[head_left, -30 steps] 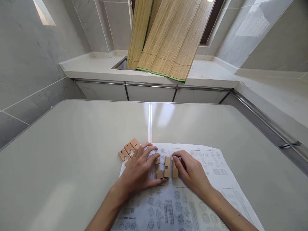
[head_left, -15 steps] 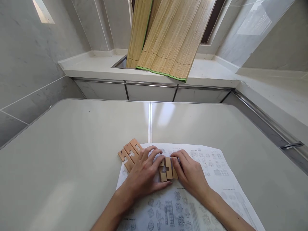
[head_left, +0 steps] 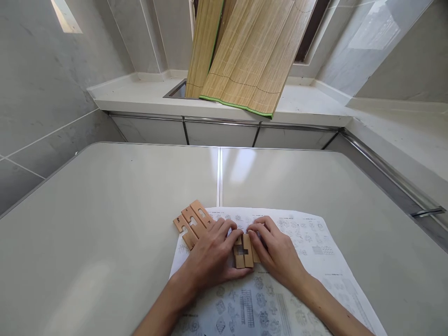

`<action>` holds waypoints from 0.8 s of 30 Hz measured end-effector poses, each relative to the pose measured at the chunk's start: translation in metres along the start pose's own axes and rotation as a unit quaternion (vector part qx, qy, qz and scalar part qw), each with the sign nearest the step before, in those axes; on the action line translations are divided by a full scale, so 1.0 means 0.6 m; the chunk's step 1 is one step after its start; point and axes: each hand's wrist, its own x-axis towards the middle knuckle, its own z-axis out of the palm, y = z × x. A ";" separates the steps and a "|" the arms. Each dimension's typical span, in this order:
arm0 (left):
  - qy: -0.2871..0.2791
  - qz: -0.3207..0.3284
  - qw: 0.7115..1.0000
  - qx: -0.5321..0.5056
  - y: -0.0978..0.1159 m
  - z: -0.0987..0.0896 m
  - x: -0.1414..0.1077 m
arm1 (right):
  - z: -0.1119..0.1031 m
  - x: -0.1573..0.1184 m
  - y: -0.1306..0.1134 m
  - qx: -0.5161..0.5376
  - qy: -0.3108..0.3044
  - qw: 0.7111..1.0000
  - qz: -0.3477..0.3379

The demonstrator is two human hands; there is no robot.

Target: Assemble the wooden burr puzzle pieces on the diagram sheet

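Two notched wooden puzzle pieces lie side by side on the printed sheet, a dark gap showing where their notches meet. My left hand closes around them, its thumb along the near end and its fingers at the far left side. From the right, my right hand curls its fingers against another wooden piece, mostly hidden beneath the fingertips. Beyond my left hand, a row of several flat notched pieces with dark number marks rests at the sheet's upper left corner, partly covered by that hand.
The sheet carries small line diagrams and lies on a large pale table with a seam down its middle. Behind the table is a white ledge, with a bamboo blind hanging over it. A metal rail runs along the right wall.
My hands have brought the middle puzzle piece against the left one, narrowing the gap between them. The left hand's fingers have drawn in slightly closer; the row of pieces stays put.
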 end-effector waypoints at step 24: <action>0.026 0.009 0.999 -0.028 0.012 0.016 -0.004 | 0.003 -0.007 0.001 0.132 0.018 0.991 0.003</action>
